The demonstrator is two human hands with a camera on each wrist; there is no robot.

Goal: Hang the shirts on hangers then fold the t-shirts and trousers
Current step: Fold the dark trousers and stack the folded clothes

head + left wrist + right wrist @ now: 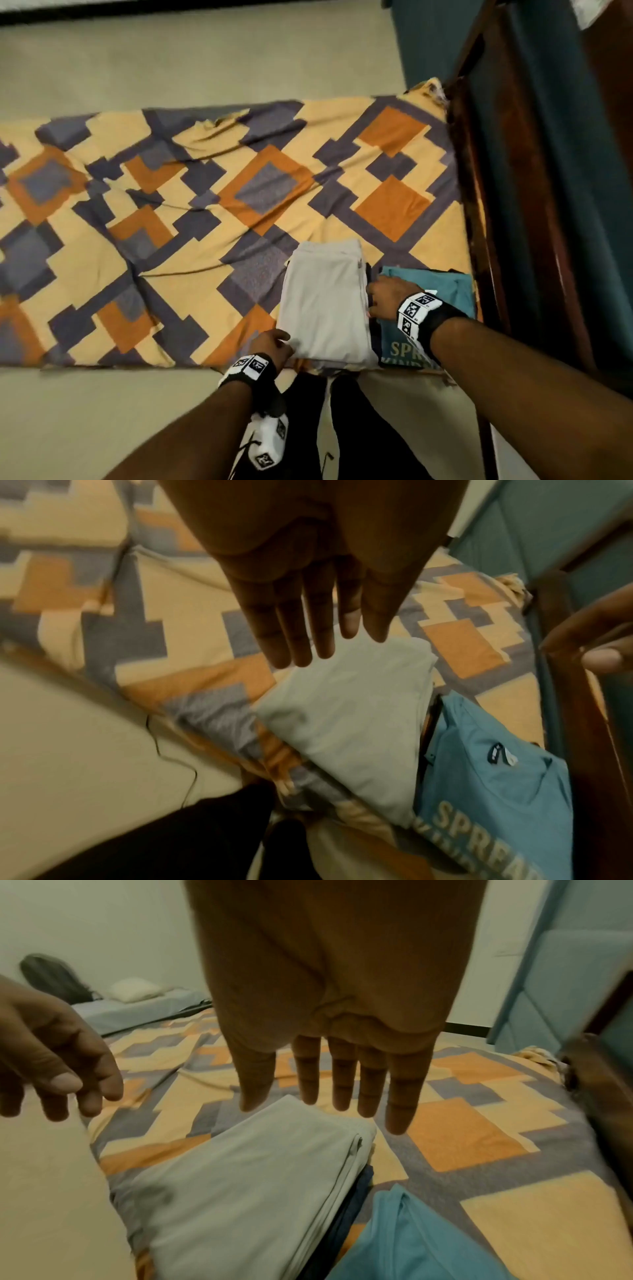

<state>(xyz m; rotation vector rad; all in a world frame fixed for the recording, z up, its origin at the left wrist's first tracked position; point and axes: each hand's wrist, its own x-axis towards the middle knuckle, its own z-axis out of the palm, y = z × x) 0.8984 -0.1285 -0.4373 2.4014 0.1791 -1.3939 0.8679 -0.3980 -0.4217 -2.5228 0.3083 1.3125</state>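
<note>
Left hand is at the near-left corner of the folded beige trousers. From the wrist view its fingers are straight and together, nothing gripped; the head view makes it look like it's touching the corner, but I can't tell for sure. Right hand is at the right edge of the same trousers, hovering partly over the teal t-shirt, with its fingers also stretched out flat and holding nothing.

The trousers are folded into a neat rectangle near the front edge of the bed. Just beside them on the right is the teal t-shirt, folded with "SPR..." lettering showing at the near end, and something dark peeks out in the gap between the two.

Both sit on an orange, yellow and grey-purple patterned bedsheet, a bit wrinkled. Dark wooden bed frame runs along the right, teal panel behind it. In the right wrist view there's a pillow on a separate mattress in the back.
</note>
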